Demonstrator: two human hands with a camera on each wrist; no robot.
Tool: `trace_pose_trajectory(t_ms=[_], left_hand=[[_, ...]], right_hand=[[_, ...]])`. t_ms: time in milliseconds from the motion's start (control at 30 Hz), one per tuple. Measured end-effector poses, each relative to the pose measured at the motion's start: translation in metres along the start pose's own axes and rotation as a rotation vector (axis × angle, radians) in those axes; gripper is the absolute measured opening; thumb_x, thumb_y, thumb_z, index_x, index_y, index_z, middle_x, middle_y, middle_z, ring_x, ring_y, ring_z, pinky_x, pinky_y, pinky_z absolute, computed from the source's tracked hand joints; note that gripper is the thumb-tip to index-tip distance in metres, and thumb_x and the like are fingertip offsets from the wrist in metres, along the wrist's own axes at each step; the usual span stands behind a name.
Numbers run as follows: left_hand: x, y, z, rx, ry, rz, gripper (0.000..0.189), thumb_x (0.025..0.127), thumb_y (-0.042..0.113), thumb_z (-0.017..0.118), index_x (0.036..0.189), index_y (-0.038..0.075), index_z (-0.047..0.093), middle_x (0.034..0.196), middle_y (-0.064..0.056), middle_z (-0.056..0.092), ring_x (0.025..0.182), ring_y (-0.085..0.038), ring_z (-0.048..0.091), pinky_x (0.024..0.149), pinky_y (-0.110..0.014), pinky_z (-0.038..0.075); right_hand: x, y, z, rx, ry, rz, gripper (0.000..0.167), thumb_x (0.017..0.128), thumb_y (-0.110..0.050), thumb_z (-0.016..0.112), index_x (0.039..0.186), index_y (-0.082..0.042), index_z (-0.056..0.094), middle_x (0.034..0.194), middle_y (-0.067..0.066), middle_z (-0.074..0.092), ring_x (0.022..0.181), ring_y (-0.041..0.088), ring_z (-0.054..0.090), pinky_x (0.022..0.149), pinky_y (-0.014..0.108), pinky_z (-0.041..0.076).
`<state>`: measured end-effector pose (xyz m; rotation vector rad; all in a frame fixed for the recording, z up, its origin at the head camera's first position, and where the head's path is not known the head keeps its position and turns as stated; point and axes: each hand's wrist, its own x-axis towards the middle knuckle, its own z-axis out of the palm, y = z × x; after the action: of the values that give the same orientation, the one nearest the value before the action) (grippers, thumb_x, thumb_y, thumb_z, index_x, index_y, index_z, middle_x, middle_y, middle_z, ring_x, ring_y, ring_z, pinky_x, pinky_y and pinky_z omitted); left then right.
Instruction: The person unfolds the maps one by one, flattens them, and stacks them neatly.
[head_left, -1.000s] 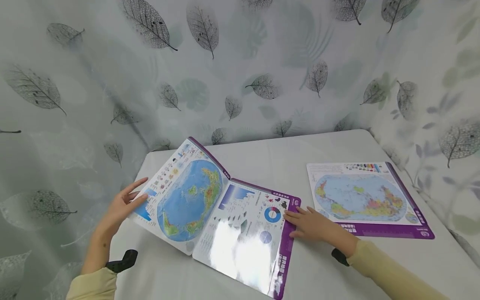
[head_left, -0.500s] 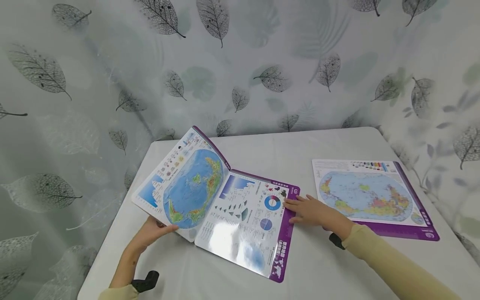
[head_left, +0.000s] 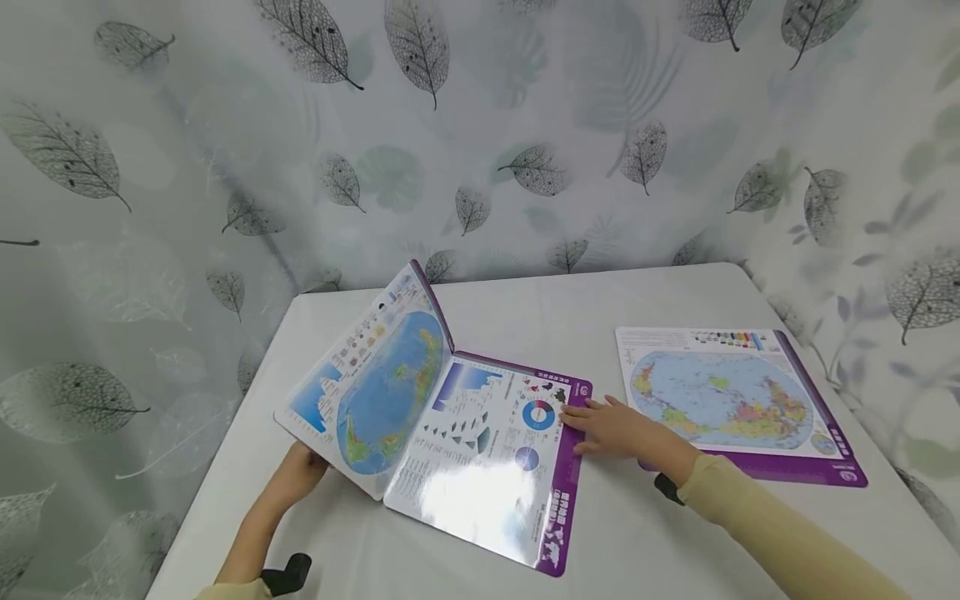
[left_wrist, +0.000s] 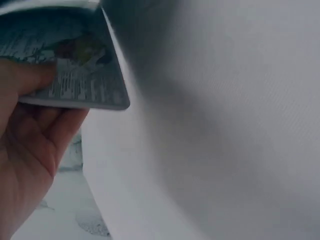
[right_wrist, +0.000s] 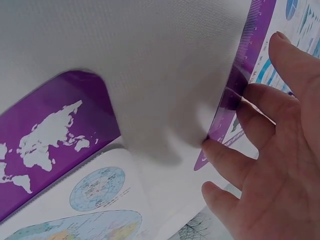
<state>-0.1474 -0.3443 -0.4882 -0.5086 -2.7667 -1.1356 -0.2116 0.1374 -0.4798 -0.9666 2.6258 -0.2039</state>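
A glossy folding map board lies spread on the table in the head view. Its left panel [head_left: 390, 392], with a blue world map, is raised at an angle. The right panel [head_left: 480, 450], printed with charts and a purple border, lies flat. My left hand [head_left: 298, 473] grips the left panel by its near lower corner. In the left wrist view the thumb [left_wrist: 35, 75] lies on the panel's face, the other fingers behind it. My right hand [head_left: 618, 432] rests its extended fingertips on the right panel's purple edge [right_wrist: 235, 90].
A second purple-bordered world map [head_left: 720, 400] lies flat at the right, close to my right forearm. White cloth covers the table [head_left: 547, 308]. A leaf-patterned curtain [head_left: 480, 142] hangs along the back and sides.
My left hand has shifted from the left panel's outer edge to its near lower corner, going partly behind it. The panel tilts up more steeply. My right hand stays on the purple edge.
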Motion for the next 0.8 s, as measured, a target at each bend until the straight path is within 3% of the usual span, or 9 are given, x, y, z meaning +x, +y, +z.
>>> trace_pose_trajectory(t_ms=[233,400,500,667,800], left_hand=[[-0.002,-0.010,-0.019,0.243,0.136,-0.056,0.034,0.088,-0.016,0.049,0.121,-0.007,0.053,0.105,-0.027,0.062,0.083,-0.037,0.063,0.064,-0.038,0.052],[-0.007,-0.031,-0.037,0.404,0.311,-0.062,0.052,0.080,-0.023,0.051,0.129,-0.003,0.052,0.115,-0.029,0.057,0.097,-0.047,0.057,0.075,-0.055,0.047],[-0.015,-0.049,-0.047,0.466,0.377,-0.064,0.064,0.075,-0.026,0.051,0.133,0.001,0.050,0.117,-0.030,0.055,0.099,-0.051,0.054,0.074,-0.059,0.044],[-0.028,-0.079,-0.060,0.536,0.356,-0.032,0.064,0.074,-0.027,0.052,0.131,0.000,0.051,0.115,-0.032,0.055,0.095,-0.053,0.053,0.071,-0.060,0.043],[-0.034,-0.091,-0.061,0.581,0.304,-0.024,0.067,0.070,-0.026,0.056,0.131,0.000,0.050,0.116,-0.031,0.054,0.095,-0.053,0.053,0.072,-0.061,0.043]], right_hand=[[0.000,0.004,0.001,-0.029,0.021,0.010,0.060,0.092,-0.039,0.057,0.138,-0.003,0.045,0.142,0.014,0.041,0.128,0.042,0.033,0.102,0.059,0.020],[0.003,0.008,-0.001,-0.056,0.044,0.025,0.062,0.092,-0.039,0.057,0.137,0.001,0.045,0.142,0.018,0.039,0.128,0.041,0.034,0.102,0.060,0.021],[0.006,0.013,-0.001,-0.065,0.038,0.042,0.064,0.092,-0.041,0.056,0.138,0.001,0.042,0.143,0.018,0.037,0.129,0.041,0.032,0.102,0.059,0.020],[0.010,0.025,0.003,-0.084,0.028,0.080,0.066,0.092,-0.043,0.054,0.141,-0.001,0.040,0.145,0.017,0.035,0.130,0.040,0.030,0.102,0.059,0.021],[0.013,0.036,0.005,-0.085,0.042,0.099,0.066,0.092,-0.043,0.055,0.141,-0.002,0.039,0.145,0.017,0.033,0.130,0.041,0.029,0.101,0.060,0.021]])
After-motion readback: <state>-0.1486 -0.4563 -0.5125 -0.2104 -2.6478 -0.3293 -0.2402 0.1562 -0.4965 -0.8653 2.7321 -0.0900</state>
